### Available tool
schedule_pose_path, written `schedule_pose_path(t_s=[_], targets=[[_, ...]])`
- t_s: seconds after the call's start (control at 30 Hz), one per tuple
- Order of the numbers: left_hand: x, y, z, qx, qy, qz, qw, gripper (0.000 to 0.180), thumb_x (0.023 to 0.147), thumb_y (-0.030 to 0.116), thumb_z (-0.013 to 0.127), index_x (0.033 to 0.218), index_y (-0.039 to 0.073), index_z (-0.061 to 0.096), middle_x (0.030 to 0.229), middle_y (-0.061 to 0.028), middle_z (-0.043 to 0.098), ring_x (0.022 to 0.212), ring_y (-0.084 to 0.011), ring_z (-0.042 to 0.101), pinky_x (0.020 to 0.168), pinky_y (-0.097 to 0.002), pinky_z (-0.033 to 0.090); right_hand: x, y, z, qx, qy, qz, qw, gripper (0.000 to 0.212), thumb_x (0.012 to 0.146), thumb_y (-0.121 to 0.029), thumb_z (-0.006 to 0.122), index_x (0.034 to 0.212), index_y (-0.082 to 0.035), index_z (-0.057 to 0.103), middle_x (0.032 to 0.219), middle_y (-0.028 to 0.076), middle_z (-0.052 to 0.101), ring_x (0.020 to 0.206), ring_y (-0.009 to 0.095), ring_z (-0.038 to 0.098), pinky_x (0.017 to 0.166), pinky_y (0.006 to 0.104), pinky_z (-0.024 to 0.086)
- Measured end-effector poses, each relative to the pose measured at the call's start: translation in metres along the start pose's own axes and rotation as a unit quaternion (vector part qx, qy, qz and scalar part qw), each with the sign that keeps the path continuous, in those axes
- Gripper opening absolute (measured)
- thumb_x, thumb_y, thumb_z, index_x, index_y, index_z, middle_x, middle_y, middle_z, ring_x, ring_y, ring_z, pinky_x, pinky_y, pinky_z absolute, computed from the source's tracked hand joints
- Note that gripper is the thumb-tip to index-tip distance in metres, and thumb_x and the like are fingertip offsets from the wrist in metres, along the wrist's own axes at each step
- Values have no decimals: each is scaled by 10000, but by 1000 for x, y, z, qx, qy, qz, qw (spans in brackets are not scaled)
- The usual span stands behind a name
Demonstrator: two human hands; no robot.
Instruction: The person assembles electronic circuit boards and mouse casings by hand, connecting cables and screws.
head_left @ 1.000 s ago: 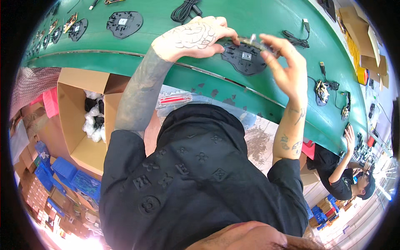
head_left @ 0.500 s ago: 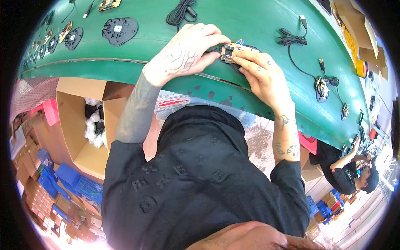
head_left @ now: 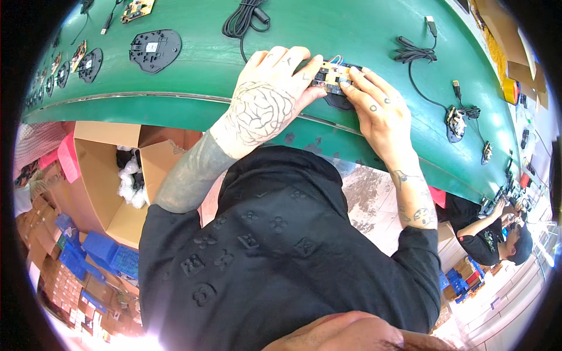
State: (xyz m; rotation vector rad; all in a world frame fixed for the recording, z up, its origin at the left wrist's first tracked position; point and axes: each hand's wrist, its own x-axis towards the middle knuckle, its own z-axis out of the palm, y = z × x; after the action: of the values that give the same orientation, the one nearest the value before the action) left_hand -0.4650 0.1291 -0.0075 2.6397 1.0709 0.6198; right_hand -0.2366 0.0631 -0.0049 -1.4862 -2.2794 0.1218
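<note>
A small tan circuit board (head_left: pixel 332 77) with black parts and thin coloured wires lies over a black plastic mouse base (head_left: pixel 338 102), on the green bench. My left hand (head_left: pixel 272 96) pinches the board's left end between thumb and forefinger. At its right end, the fingers of my right hand (head_left: pixel 379 111) are closed on the board, with the fingertips on its upper face. Most of the base is hidden under the board and my fingers. A coiled black cable (head_left: pixel 243 20) runs down behind my left hand.
Another mouse base (head_left: pixel 155 50) lies left on the green bench (head_left: pixel 199 70), with more bases and boards beyond. To the right are a coiled USB cable (head_left: pixel 414 52) and a wired mouse assembly (head_left: pixel 455 124). An open carton (head_left: pixel 96 181) stands below; a co-worker (head_left: pixel 486 237) sits far right.
The board, tilted before, now lies flatter over the base and shows more of its face. My left hand has turned and come nearer its left end; the whole view has shifted slightly.
</note>
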Motion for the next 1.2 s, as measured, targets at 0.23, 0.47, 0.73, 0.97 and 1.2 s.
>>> schedule_pose_path(t_s=[0.23,0.47,0.73,0.97,1.2], targets=[[3,1,-2,14,-10,-7,1000,458,820,395,760,1185,131,682,1124,-13,618,991,-208,598,841,-365,475,1,8,3,11,-19,-4,1000,388,762,-38,730,1125,-175,727,1232,43,697,1154,254,642,951,383,530],[23,-24,4,-87,-52,73,992,513,823,371,772,1236,106,624,1308,-72,572,1161,-288,550,967,-391,458,-4,11,10,33,13,-1,999,344,799,-76,735,1128,-175,725,1242,39,691,1178,252,634,977,377,515],[18,-22,14,-108,-66,7,992,494,780,367,804,1222,220,639,1409,-37,520,1303,-314,471,1069,-486,378,-3,15,4,64,-16,23,998,314,823,-103,739,1128,-178,727,1245,29,687,1190,257,627,988,378,508],[22,-19,15,-91,-75,13,993,476,784,366,797,1209,223,637,1403,-43,520,1315,-313,464,1075,-489,367,2,16,-5,27,-38,-4,999,264,853,-145,736,1116,-161,726,1245,51,688,1180,259,634,959,378,528],[11,-22,23,-122,-1,24,992,496,805,394,777,1216,151,642,1310,-57,575,1238,-278,532,1057,-450,395,14,23,-9,127,-30,131,983,181,863,-211,729,999,-91,728,1213,88,687,1076,283,667,928,374,532]])
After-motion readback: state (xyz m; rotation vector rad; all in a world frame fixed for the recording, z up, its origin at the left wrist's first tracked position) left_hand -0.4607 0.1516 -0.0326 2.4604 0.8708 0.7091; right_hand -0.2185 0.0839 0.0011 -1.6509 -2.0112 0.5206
